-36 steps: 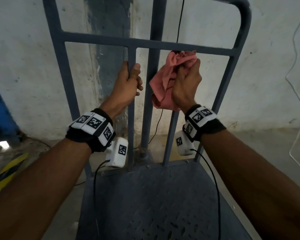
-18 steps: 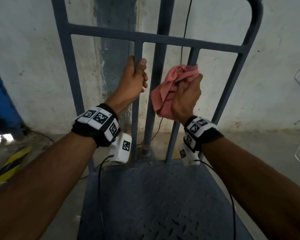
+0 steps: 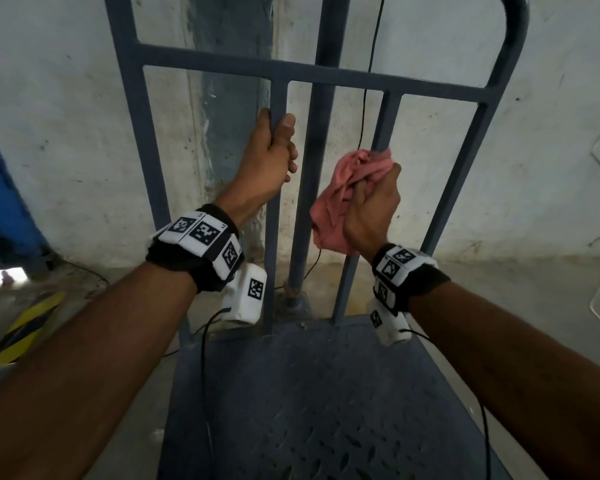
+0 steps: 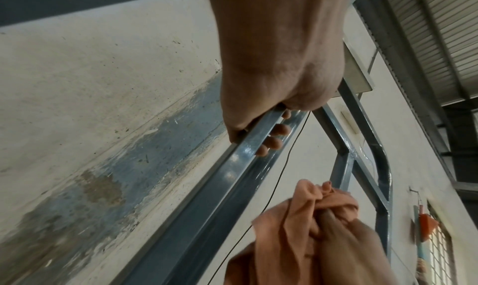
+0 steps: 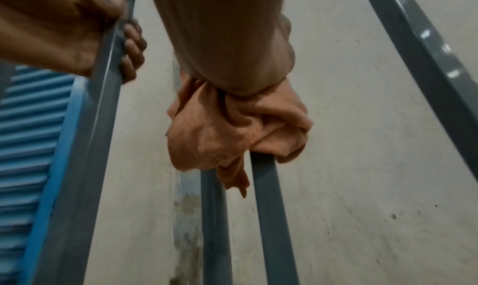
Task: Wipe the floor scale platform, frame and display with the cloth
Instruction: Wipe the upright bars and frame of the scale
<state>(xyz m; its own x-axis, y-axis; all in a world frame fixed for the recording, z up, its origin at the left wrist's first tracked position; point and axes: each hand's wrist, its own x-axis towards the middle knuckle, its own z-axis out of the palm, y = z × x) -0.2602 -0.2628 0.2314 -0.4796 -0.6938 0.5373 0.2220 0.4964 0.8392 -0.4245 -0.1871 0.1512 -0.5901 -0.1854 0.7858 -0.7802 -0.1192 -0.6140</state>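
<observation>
the right hand (image 3: pixel 369 206) has its fingers clamped round the bunched pink cloth (image 3: pixel 343 188), and the cloth is wrapped on the right inner upright bar (image 3: pixel 385 126) of the grey frame (image 3: pixel 291 72), about midway between the crossbar and the platform (image 3: pixel 326 403). the left hand (image 3: pixel 267 161) has its fingers curled tight round the left inner bar (image 3: pixel 278 98), bracing the frame.

to do this stroke well, i would hold the cloth fully closed round the bar so all faces get rubbed, run it down to the weld at the platform, and twist a little at the bottom where dirt tends to gather. the loose tail of cloth hangs by the thin black cable (image 3: pixel 364 98) behind the bars, so it is best kept gathered. the left hand's bracing probably keeps the frame from rocking.

the display is not in any view, and the top of the frame is cut off in the head view. the right fingers are mostly buried in cloth, so how far they wrap the bar cannot be told. the right wrist view is blurred, and the platform's near edge runs out of the picture.
</observation>
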